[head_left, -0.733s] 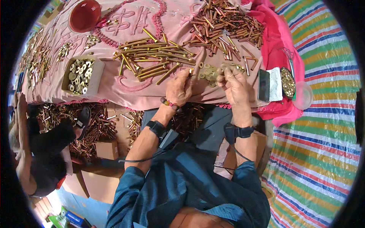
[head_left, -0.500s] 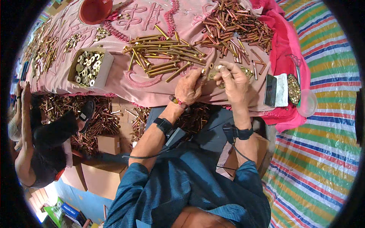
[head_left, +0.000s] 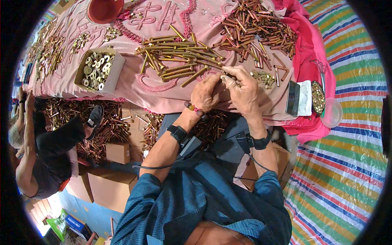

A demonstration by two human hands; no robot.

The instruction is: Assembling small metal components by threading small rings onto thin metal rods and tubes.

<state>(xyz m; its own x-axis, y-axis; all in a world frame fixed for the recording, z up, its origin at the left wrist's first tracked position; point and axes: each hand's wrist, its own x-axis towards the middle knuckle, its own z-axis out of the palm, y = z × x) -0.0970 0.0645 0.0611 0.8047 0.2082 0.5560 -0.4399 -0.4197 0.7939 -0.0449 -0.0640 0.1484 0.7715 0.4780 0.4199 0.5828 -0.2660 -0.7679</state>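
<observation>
Close together at the near edge of the pink cloth, my left hand (head_left: 205, 93) and my right hand (head_left: 243, 90) meet at the fingertips. The left fingers are closed around a bolt, now mostly hidden by the hand. My right thumb and fingers pinch at the bolt's end, covering the small pale nut they held. Just beyond lies a heap of long brass-coloured bolts (head_left: 179, 57). Several washers and nuts (head_left: 263, 79) lie right of my right hand.
A cardboard box of washers (head_left: 112, 75) stands left, a red bowl (head_left: 105, 11) behind it. A large pile of coppery bolts (head_left: 257, 30) lies far right. Near the right edge are a phone (head_left: 292, 98) and a tray of small parts (head_left: 318, 98). Another person's arm (head_left: 27, 143) shows left.
My right hand has moved left, bringing its small nut to the bolt in my left hand. The fingertips that were apart now meet. The view has shifted slightly.
</observation>
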